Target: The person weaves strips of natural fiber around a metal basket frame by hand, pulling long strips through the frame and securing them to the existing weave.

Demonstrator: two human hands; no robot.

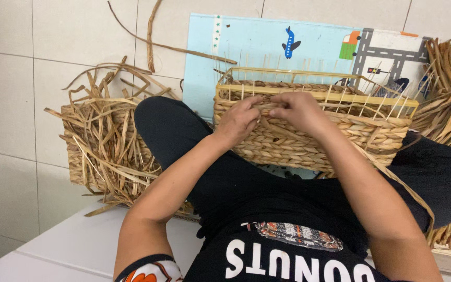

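Note:
A rectangular woven straw basket rests on my lap, its top rim unfinished with several thin upright stakes. My left hand pinches a straw strand at the near wall's upper edge. Just to its right, my right hand grips the same strand against the weave. The two hands nearly touch. A long loose strand trails from the basket down past my right forearm.
A heap of loose dried straw lies on the tiled floor at my left. Another bundle of straw stands at the right. A light blue play mat with a road and plane pattern lies behind the basket.

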